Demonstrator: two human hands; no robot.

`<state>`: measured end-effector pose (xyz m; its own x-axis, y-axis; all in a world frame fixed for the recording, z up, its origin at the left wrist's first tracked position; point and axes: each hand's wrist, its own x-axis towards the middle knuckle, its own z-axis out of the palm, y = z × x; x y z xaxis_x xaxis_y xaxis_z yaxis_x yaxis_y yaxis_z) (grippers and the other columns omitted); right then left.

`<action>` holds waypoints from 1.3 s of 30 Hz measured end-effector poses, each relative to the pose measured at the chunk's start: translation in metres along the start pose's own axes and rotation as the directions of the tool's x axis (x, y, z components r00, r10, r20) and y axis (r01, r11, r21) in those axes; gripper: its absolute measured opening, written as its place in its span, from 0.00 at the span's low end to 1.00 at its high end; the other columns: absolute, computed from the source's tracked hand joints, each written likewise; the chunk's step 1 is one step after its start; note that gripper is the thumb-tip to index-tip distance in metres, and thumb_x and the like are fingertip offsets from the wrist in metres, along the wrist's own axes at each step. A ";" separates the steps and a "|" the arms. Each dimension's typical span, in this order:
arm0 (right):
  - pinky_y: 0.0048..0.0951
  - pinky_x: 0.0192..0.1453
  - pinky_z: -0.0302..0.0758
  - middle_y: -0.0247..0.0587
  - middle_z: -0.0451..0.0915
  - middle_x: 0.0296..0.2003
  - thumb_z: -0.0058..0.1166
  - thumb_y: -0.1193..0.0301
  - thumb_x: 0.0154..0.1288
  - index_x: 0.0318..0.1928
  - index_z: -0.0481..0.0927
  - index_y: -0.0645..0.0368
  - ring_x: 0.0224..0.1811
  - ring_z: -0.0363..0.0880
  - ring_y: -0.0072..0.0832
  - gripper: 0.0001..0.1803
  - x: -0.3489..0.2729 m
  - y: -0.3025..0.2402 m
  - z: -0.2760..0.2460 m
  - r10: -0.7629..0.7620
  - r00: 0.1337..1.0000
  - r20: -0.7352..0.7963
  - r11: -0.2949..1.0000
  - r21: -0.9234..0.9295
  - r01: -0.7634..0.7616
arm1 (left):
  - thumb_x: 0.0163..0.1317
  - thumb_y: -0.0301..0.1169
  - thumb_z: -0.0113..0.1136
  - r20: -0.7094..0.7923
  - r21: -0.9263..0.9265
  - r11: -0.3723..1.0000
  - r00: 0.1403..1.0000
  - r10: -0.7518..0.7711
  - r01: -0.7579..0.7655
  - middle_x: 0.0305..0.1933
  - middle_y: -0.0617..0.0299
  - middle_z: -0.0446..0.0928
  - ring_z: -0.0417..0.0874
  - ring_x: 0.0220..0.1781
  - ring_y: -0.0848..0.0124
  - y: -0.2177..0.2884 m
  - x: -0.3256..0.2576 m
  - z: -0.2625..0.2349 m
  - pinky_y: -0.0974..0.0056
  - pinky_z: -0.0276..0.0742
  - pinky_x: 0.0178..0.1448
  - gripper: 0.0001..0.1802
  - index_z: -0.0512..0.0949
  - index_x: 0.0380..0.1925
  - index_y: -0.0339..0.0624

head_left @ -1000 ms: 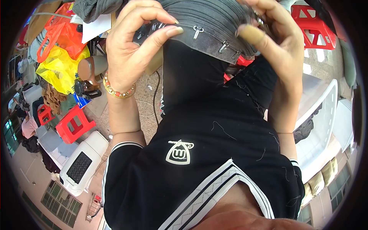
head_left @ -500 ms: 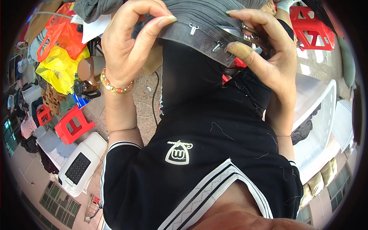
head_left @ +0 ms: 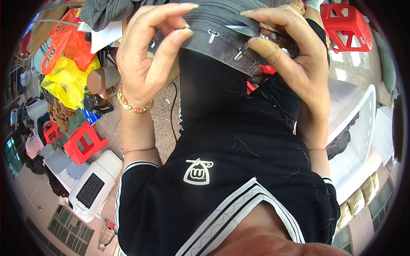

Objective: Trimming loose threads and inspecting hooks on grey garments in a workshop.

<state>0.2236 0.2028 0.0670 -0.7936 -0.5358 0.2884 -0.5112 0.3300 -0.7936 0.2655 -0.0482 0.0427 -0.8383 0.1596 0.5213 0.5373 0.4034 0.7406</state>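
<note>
A grey pleated garment (head_left: 218, 17) lies across my lap with its dark waistband (head_left: 196, 42) toward me. Metal hooks sit along that band: one hook (head_left: 212, 36) near the middle and another hook (head_left: 240, 53) beside my right thumb. My right hand (head_left: 294, 55) holds small thread snips (head_left: 245, 30), blades pointing left over the cloth; the thumb has a tan covering on its tip. Over the band's left part is my left hand (head_left: 147, 55), thumb and forefinger apart with nothing visible between them. Its other fingers are partly hidden behind.
On the left are an orange bag (head_left: 70, 42), a yellow bag (head_left: 64, 85), a brown-lidded container (head_left: 100, 81) and a red stool (head_left: 85, 143). Another red stool (head_left: 348, 27) stands at the far right, above a whitish bin (head_left: 358, 141) holding dark cloth. A black cord (head_left: 174, 111) runs down beside me.
My left thumb and forefinger have parted from a near pinch. The snips in my right hand have shifted left and slightly up over the garment.
</note>
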 end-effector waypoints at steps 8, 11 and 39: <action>0.24 0.37 0.68 0.37 0.78 0.31 0.70 0.77 0.50 0.46 0.82 0.65 0.33 0.74 0.25 0.20 0.010 -0.030 -0.006 0.143 0.990 -0.016 0.990 0.002 -0.143 | 0.47 0.24 0.73 -0.021 0.283 0.947 0.986 0.167 -0.154 0.34 0.64 0.72 0.72 0.32 0.75 -0.001 0.006 0.010 0.71 0.69 0.36 0.17 0.87 0.41 0.44; 0.24 0.35 0.67 0.38 0.77 0.30 0.70 0.77 0.50 0.46 0.83 0.64 0.32 0.73 0.26 0.21 0.009 -0.028 -0.006 0.124 0.992 -0.027 0.992 0.016 -0.124 | 0.45 0.21 0.74 -0.116 0.294 0.937 0.966 0.232 -0.190 0.35 0.65 0.70 0.72 0.31 0.76 -0.004 0.000 0.016 0.74 0.67 0.32 0.18 0.87 0.40 0.45; 0.25 0.26 0.68 0.35 0.73 0.27 0.69 0.75 0.50 0.39 0.86 0.59 0.25 0.73 0.26 0.13 0.020 -0.025 -0.007 -0.218 0.974 0.057 0.928 -0.297 0.225 | 0.54 0.23 0.68 -0.153 0.431 0.847 0.899 0.410 -0.312 0.36 0.59 0.78 0.78 0.36 0.67 -0.009 -0.001 0.024 0.66 0.74 0.39 0.08 0.81 0.35 0.40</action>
<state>0.2184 0.1890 0.0965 -0.6429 -0.6384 0.4232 -0.7509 0.4166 -0.5124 0.2588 -0.0300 0.0250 -0.5196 0.1705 0.8373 0.6768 0.6802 0.2815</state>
